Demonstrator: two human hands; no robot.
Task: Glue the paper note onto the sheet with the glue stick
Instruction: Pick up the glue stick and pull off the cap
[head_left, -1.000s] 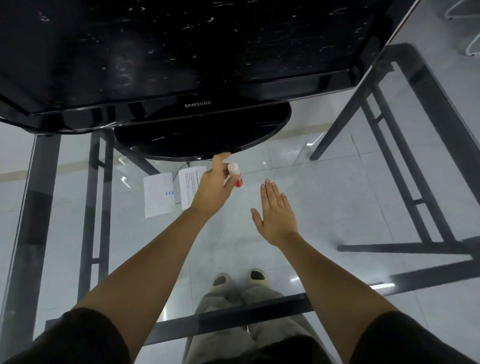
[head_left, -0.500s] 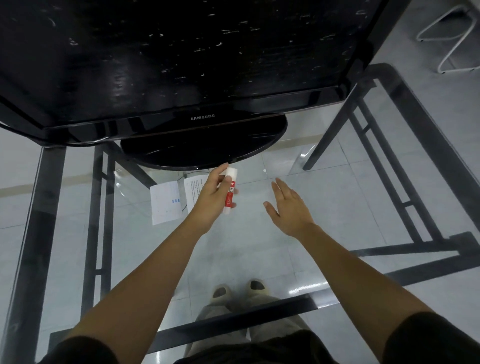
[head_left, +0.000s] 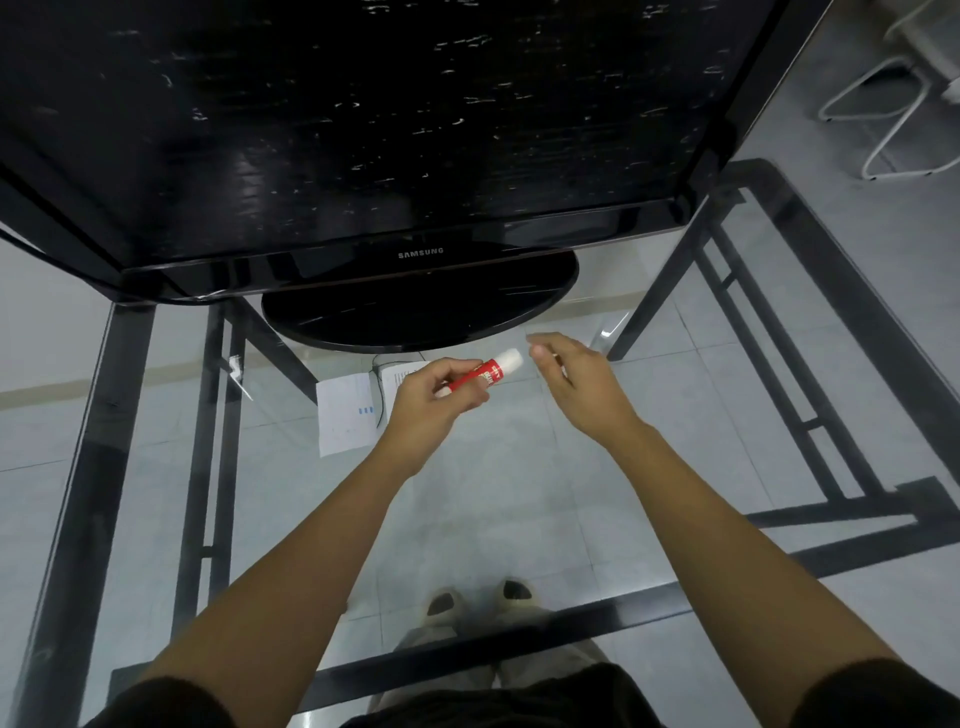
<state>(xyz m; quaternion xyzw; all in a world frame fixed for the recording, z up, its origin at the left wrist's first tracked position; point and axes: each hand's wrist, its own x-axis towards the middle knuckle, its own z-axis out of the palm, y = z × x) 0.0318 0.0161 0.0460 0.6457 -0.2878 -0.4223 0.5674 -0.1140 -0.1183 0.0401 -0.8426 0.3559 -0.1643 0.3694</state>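
A red glue stick with a white cap lies nearly level in my left hand, cap end pointing right. My right hand hovers just right of the cap, fingers apart, thumb and fingertips a small gap from it. Two pieces of white paper lie flat on the glass table behind my left hand: a larger sheet with small blue marks and a printed note partly hidden by my fingers.
A black Samsung monitor fills the far half of the glass table, its round base just beyond my hands. A thin black cable runs between the papers. The black table frame and my feet show through the glass.
My left hand has tipped the glue stick from upright to nearly level, cap to the right. My right hand has come up from flat above the table to beside the cap.
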